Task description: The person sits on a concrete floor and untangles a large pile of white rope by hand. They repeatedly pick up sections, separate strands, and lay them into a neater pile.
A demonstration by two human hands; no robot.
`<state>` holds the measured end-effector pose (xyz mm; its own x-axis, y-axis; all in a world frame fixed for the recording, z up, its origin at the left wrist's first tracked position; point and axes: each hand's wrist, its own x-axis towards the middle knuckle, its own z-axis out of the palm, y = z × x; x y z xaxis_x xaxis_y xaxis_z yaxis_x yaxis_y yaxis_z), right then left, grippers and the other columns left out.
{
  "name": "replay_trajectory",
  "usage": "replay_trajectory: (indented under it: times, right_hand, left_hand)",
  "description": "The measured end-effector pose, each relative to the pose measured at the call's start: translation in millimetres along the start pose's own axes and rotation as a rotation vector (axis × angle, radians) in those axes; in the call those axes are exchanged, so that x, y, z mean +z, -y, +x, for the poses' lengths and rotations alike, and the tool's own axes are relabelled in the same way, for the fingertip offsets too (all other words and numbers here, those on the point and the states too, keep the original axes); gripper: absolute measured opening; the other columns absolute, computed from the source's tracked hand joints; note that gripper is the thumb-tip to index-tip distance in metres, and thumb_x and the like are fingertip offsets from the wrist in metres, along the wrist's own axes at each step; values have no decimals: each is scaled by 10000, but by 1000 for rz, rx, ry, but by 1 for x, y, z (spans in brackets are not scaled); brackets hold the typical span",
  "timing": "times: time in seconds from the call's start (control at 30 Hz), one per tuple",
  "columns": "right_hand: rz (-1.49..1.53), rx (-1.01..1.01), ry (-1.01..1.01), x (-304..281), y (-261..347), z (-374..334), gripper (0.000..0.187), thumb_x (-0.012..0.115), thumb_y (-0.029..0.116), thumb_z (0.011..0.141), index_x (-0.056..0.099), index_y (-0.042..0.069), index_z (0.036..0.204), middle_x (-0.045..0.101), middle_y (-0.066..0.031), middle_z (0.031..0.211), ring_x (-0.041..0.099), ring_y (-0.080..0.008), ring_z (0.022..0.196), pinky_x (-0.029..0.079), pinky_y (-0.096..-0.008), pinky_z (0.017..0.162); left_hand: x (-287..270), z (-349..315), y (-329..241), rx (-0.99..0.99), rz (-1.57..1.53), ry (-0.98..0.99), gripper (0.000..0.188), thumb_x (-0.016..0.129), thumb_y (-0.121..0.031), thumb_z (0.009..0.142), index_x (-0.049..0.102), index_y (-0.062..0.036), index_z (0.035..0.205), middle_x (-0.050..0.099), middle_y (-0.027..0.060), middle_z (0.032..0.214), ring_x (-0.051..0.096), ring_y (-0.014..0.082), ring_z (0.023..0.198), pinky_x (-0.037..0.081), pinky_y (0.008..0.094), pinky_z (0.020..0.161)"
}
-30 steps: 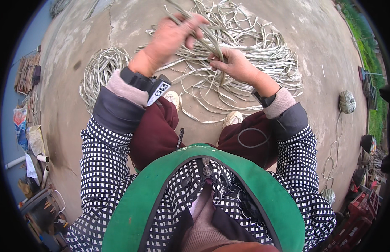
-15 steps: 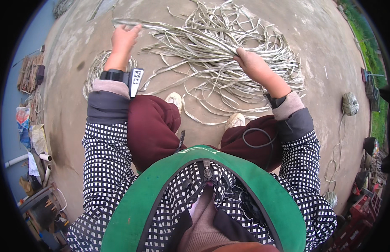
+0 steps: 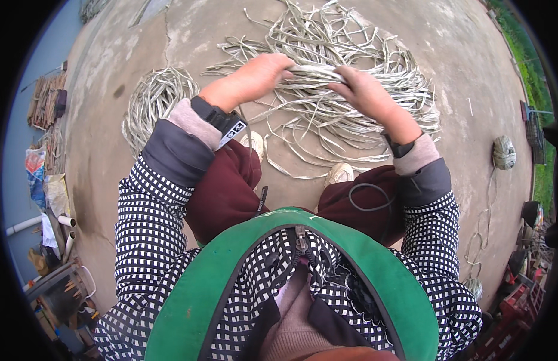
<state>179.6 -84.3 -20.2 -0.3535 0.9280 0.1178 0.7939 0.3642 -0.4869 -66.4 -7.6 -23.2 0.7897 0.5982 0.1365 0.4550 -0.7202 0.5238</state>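
Note:
A large loose heap of pale, silvery flat strands [image 3: 357, 111] spreads over the ground beyond my feet. My left hand [image 3: 264, 73] is closed round one end of a gathered bunch of these strands, at the heap's left side. A short way to the right, my right hand [image 3: 366, 91] grips the same bunch between thumb and fingers. The stretch between the two hands lies roughly level over the heap. Its finger side is partly hidden on my left hand. What the strands are made of cannot be told.
A smaller coil of similar strands [image 3: 155, 102] lies on the concrete at the left. On the right rests a wound ball [image 3: 504, 153] with a trailing strand. Bundled sticks [image 3: 46, 101] and white pipes [image 3: 66, 221] line the left edge; a red crate-like object [image 3: 519, 304] stands lower right.
My left hand has swung from the far left in toward my right hand, uncovering the smaller coil. The stretched bunch is now drawn in between both hands. My right hand has barely moved.

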Motion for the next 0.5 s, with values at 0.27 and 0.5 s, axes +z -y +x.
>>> replay_trajectory:
  times: [0.27, 0.5]
  right_hand:
    - [479, 213, -2, -26, -47, -15, 277, 527, 238, 943, 583, -33, 951, 556, -30, 699, 518, -103, 643, 449, -262, 605]
    - [585, 307, -88, -28, -44, -19, 268, 507, 256, 960, 603, 23, 869, 466, 40, 631, 419, -46, 558, 363, -216, 503]
  left_hand:
    - [-15, -15, 26, -258, -117, -7, 192, 661, -177, 815, 646, -44, 953, 620, 146, 808, 581, 282, 770, 443, 365, 705]
    - [-15, -18, 41, -199, -94, 15, 258, 685, -199, 787, 657, -37, 986, 653, 145, 835, 619, 247, 761, 479, 362, 708]
